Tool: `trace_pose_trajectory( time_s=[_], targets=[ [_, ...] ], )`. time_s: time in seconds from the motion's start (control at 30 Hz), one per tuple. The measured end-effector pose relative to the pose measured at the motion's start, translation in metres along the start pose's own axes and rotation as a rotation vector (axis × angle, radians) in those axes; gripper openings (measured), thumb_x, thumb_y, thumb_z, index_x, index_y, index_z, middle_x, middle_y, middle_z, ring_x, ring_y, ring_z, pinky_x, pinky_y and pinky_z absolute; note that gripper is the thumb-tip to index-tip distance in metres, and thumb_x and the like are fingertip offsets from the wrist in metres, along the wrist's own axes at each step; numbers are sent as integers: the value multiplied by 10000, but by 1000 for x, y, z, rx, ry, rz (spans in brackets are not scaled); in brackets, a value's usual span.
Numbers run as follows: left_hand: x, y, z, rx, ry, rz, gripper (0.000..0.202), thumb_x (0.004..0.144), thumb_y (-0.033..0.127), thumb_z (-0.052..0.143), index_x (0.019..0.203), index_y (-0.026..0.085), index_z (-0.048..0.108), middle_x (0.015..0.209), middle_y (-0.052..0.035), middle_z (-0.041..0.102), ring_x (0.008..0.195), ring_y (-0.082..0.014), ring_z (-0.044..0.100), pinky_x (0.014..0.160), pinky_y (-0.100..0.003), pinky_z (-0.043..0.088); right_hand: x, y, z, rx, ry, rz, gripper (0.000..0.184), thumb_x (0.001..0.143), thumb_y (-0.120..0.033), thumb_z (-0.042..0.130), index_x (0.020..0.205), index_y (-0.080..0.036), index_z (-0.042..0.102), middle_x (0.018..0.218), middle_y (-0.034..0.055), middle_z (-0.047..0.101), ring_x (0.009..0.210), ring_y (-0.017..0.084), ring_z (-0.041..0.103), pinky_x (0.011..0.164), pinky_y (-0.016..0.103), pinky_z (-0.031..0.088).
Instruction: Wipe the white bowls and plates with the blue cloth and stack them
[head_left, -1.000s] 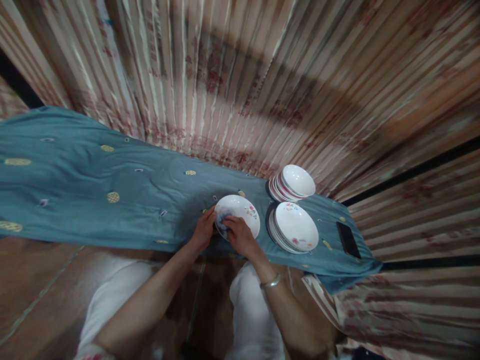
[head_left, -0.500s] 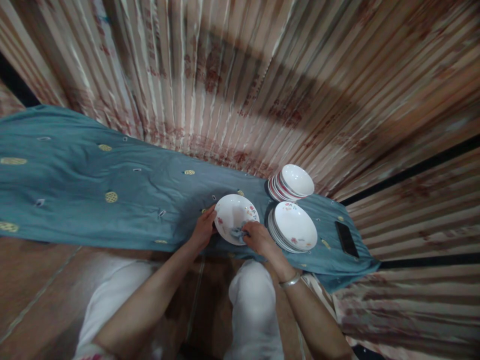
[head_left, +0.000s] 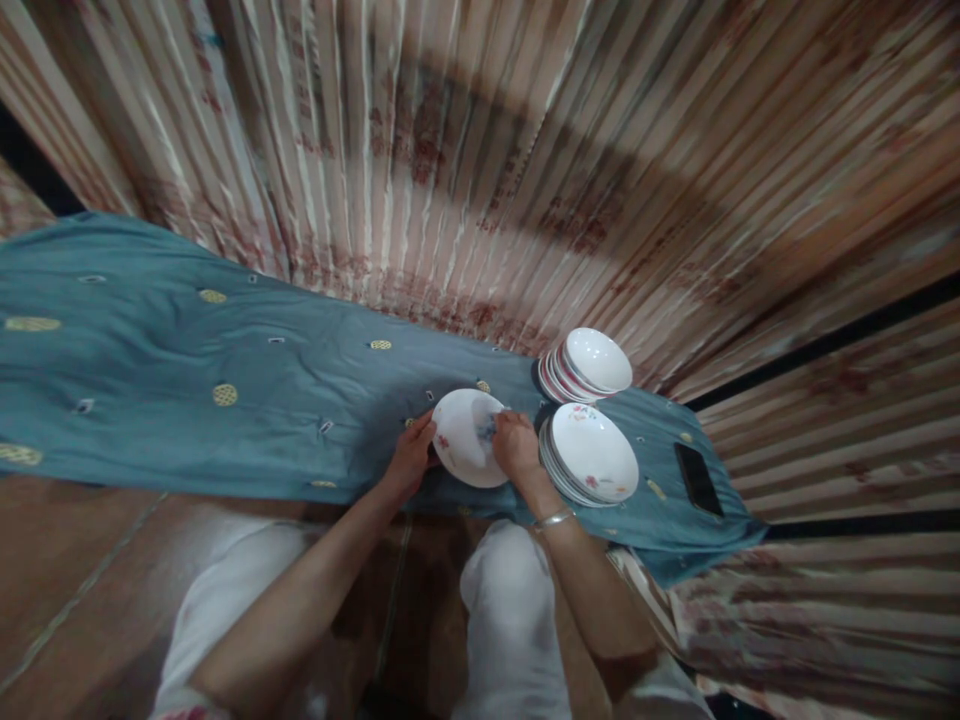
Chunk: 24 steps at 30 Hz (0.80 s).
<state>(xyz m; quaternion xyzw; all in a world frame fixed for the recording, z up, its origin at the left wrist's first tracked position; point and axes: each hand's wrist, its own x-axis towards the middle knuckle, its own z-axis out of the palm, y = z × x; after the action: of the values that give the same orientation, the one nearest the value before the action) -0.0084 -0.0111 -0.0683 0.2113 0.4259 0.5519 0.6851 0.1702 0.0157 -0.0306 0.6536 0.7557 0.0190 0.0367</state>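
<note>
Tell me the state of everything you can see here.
Left hand: gripping the plate's rim
Right hand: pressing the rag onto the plate
Plate: white, tilted, held in both hands
Rag: bunched under the right hand
Plate stack: piled, face up
Bowl stack: piled, fanned slightly
Phone: lying on the tablecloth, screen dark
Tablecloth: blue, wrinkled

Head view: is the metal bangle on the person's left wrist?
No, the bangle sits just above the right hand, while the left hand has a bare wrist.
</note>
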Motion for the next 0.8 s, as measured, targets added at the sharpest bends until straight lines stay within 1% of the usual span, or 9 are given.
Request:
trace_pose_trajectory(
  time_s=[0.23,0.33,0.4,0.5,0.57,0.63,0.73,0.8],
  targets=[
    [2,-2,1,19,9,1,472,777,310,695,1223,158,684,875,-60,729,704,-177,635,613,-318,573,19,-14,11,132,106,24,332,949,-73,388,1150,-75,652,1206,190,656,1077,250,579,964,370,418],
    [2,-3,0,22,2,13,464,772,320,701,1210,167,690,885,-58,729,721,-174,638,621,-305,573,25,-21,17,193,136,29,355,947,-75,377,1199,-61,627,1241,204,643,1134,250,573,989,379,425],
    [2,-3,0,21,12,9,458,773,317,698,1204,164,692,883,-56,728,719,-169,634,621,-300,573,28,-25,22,228,164,14,385,941,-80,377,1246,-50,610,1253,217,643,1184,265,563,1024,409,422],
    [2,-4,1,16,27,3,457,772,314,697,1203,163,694,891,-56,729,721,-172,633,626,-312,576,31,-31,28,282,202,-9,434,939,-105,385,1324,-54,577,1277,217,646,1249,285,542,1088,458,397],
    [3,-4,1,11,29,5,456,777,313,693,1208,163,694,890,-56,731,712,-172,632,629,-318,576,32,-36,30,308,202,3,450,953,-136,381,1359,-48,553,1316,220,627,1289,288,518,1115,471,385],
    [3,-4,2,9,26,1,452,790,309,683,1217,163,691,884,-57,736,696,-168,632,629,-319,575,31,-41,31,341,209,6,452,967,-162,374,1369,-46,546,1359,220,599,1315,280,501,1132,466,380],
    [3,-4,2,13,28,-16,467,801,306,679,1248,171,676,899,-62,748,688,-169,645,622,-315,574,27,-48,31,416,235,-33,436,960,-164,399,1345,-65,576,1385,195,587,1319,260,505,1158,433,371],
    [2,-3,2,17,25,-17,470,808,308,678,1260,181,670,926,-66,754,704,-175,660,621,-311,576,24,-53,31,464,228,-63,431,944,-159,428,1332,-71,593,1394,187,586,1319,256,512,1165,412,368]
  ],
)
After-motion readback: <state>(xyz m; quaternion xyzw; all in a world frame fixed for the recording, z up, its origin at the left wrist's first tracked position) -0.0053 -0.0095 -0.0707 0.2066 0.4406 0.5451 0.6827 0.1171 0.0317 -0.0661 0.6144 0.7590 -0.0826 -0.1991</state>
